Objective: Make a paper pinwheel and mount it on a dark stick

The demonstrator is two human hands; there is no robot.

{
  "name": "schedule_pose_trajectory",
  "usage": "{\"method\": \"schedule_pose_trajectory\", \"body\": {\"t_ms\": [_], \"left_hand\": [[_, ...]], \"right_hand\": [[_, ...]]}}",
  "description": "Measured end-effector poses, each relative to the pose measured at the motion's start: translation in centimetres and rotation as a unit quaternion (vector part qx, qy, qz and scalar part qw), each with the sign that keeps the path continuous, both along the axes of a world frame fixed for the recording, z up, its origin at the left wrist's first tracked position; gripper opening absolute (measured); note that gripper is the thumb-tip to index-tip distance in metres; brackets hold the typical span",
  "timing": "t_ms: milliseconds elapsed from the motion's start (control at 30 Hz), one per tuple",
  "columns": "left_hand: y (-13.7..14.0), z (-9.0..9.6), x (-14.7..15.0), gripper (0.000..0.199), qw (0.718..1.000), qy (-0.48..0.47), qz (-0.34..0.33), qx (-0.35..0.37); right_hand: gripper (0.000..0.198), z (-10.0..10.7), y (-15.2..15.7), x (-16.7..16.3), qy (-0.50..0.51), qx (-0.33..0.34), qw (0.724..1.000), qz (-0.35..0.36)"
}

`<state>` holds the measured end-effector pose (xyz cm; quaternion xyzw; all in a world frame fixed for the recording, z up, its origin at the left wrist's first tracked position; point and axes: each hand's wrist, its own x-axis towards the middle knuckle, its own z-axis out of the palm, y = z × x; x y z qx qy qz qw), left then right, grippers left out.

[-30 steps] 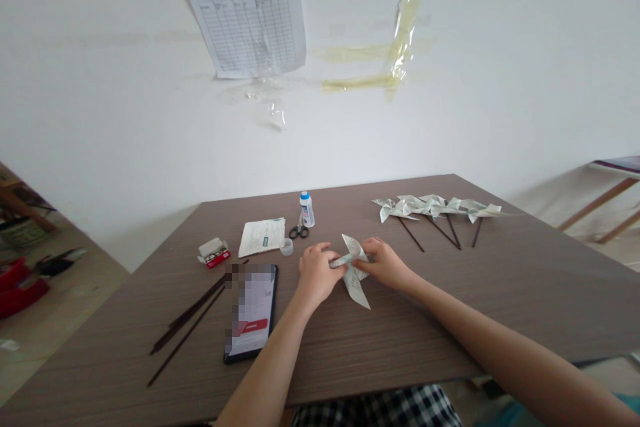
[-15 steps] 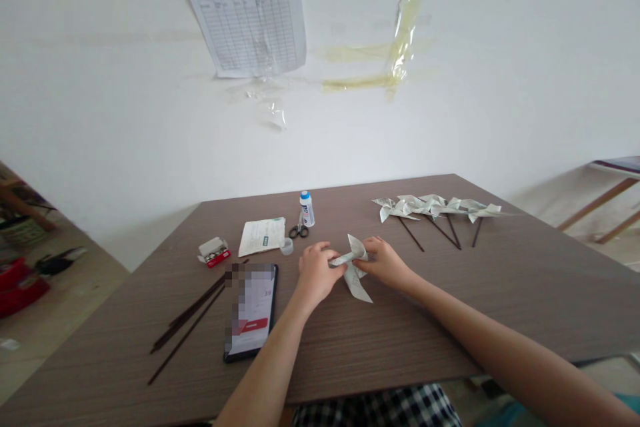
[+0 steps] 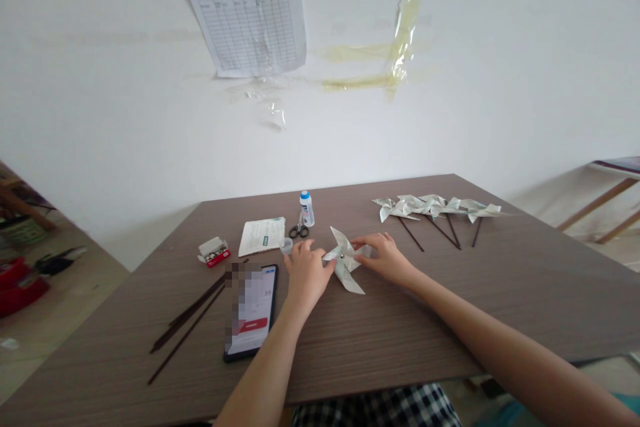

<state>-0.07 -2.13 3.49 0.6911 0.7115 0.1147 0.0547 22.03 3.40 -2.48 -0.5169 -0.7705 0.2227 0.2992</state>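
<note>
Left hand (image 3: 305, 271) rests on the table (image 3: 450, 320), fingers loosely curled, touching the left edge of the paper pinwheel (image 3: 344, 259); I cannot tell if it really grips. Right hand (image 3: 384, 255) lies flat w/ fingers spread on the pinwheel's right blade, not clamped. The pinwheel lies on the table between both hands, approx. at the centre. Just behind the left hand I see a small clear cap (image 3: 287, 246), scissors (image 3: 299, 229) and a glue bottle (image 3: 307, 208). A phone (image 3: 253, 311) is near left, dark sticks (image 3: 187, 320) beyond it. Finished pinwheels (image 3: 440, 208) lie far right.
</note>
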Motion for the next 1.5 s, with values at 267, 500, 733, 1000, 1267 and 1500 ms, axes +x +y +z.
{"method": "schedule_pose_trajectory", "body": {"t_ms": [267,500,733,1000,1267,1500], "left_hand": [[-0.1,-0.2,-0.2,0.029,1.0,0.027,0.009,0.003],[-0.1,0.0,-0.5,0.031,0.999,0.033,0.001,-0.006],[-0.2,0.2,-1.9,0.049,0.998,0.008,-0.061,-0.021],[-0.3,-0.3,-9.6,0.039,0.993,-0.059,-0.061,0.077],[-0.7,-1.6,-17.7,0.038,0.99,0.05,0.086,0.103],[-1.8,-1.5,-18.4,0.041,0.976,0.114,0.169,0.08]], "right_hand": [[0.048,0.2,-0.5,0.1,-0.086,0.012,0.996,0.028],[0.049,0.1,-0.5,0.3,-0.107,0.013,0.993,0.039],[0.039,-0.2,0.7,1.7,-0.031,0.038,0.997,0.067],[0.024,-0.9,1.9,2.9,-0.047,0.03,0.997,0.045],[0.027,-0.9,2.0,2.8,-0.069,0.037,0.996,0.044],[0.024,-0.9,2.0,2.7,-0.061,0.038,0.997,0.039]]}}
